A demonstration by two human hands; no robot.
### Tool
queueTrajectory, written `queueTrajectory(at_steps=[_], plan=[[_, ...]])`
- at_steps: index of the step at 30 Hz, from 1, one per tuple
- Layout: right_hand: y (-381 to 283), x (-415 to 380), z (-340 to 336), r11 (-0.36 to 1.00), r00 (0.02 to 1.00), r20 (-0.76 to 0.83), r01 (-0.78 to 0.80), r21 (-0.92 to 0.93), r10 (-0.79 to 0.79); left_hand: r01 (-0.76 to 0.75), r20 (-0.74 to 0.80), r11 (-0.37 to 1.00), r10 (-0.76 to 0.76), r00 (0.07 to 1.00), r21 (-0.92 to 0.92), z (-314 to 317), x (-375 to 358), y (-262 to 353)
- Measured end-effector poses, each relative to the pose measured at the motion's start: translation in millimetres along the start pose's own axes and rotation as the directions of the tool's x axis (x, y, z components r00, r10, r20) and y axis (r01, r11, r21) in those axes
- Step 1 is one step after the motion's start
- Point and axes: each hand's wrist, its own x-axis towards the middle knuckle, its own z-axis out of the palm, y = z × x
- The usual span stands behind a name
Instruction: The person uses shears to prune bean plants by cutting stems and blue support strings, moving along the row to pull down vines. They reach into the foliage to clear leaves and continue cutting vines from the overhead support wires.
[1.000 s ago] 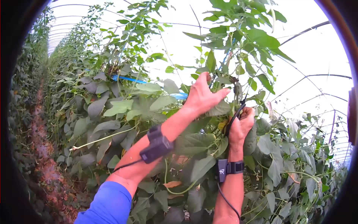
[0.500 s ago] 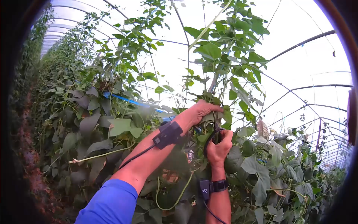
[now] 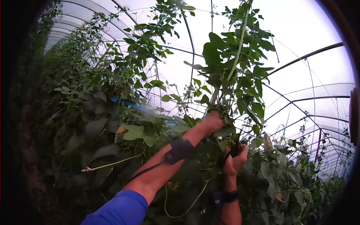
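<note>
My left hand [image 3: 214,121] is wrapped round the bundled stems of a leafy vine [image 3: 221,80], its fingers partly behind leaves. Just below and to the right, my right hand [image 3: 235,161] is closed on a dark, thin item [image 3: 234,149] that I cannot clearly make out, beside the lower stems. One long pale green pod [image 3: 238,50] hangs along the upper vine. Black straps with small boxes are on both of my forearms, and a blue sleeve [image 3: 118,210] covers my left upper arm.
Dense foliage [image 3: 93,127] fills the left and lower area. Blue tape [image 3: 138,107] crosses behind my left forearm. Long pods [image 3: 112,163] hang near my arms. Curved greenhouse ribs [image 3: 305,56] arch overhead, and more plants [image 3: 292,172] stand at the right.
In the frame, both hands have shifted right and slightly down, along with the surrounding plants. The upper vine stands more upright, and the long pod now hangs more steeply.
</note>
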Motion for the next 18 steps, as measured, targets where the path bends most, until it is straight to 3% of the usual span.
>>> queueTrajectory(at_steps=[1, 2, 3, 4, 6, 9, 11, 12, 13, 15, 18], plan=[[1.5, 1.6, -2.3, 0.998, 0.994, -0.105, 0.032, 0.061, -0.026, -0.065, -0.025, 0.994, 0.067, 0.997, 0.089, 1.8, 0.6, -1.3], [-5.6, 9.3, -8.0, 0.974, 0.984, -0.172, 0.073, 0.215, -0.036, -0.065, -0.137, 0.947, 0.113, 0.984, 0.315, 0.0, 8.1, -19.5], [-12.4, 17.6, -15.0, 0.926, 0.971, -0.239, 0.118, 0.358, -0.032, -0.067, -0.145, 0.949, 0.117, 0.983, 0.309, 5.4, 5.1, -18.6], [-10.3, 28.6, -17.5, 0.926, 0.970, -0.239, 0.120, 0.358, -0.034, -0.022, -0.201, 0.870, 0.138, 0.970, 0.493, 10.0, 2.9, -17.3], [-4.7, 57.1, -19.4, 0.952, 0.986, -0.136, -0.051, 0.300, 0.095, 0.037, -0.216, 0.686, 0.177, 0.960, 0.726, 22.9, -5.5, -7.9], [14.3, 110.9, -3.1, 0.923, 0.937, 0.035, -0.347, 0.167, 0.346, 0.146, -0.287, 0.621, 0.133, 0.949, 0.770, 45.2, -19.3, 8.4], [17.6, 127.1, 6.7, 0.917, 0.927, 0.264, -0.328, 0.226, 0.266, 0.123, -0.269, 0.602, 0.158, 0.950, 0.789, 48.0, -23.5, 7.4], [17.0, 141.4, 16.4, 0.745, 0.817, 0.484, -0.528, 0.408, 0.314, 0.086, -0.234, 0.584, 0.182, 0.955, 0.807, 48.2, -23.4, 5.0], [13.6, 150.7, 31.8, 0.778, 0.778, 0.455, -0.578, 0.246, 0.434, 0.051, -0.200, 0.568, 0.204, 0.958, 0.821, 49.4, -23.4, 1.8], [10.5, 141.8, 58.9, 0.594, 0.789, 0.558, -0.585, 0.552, 0.257, 0.020, -0.187, 0.537, 0.259, 0.948, 0.843, 51.6, -26.7, -0.7], [21.7, 139.7, 69.7, 0.639, 0.757, 0.621, -0.582, 0.502, 0.203, -0.018, -0.147, 0.488, 0.298, 0.943, 0.873, 51.1, -33.8, -1.1]])
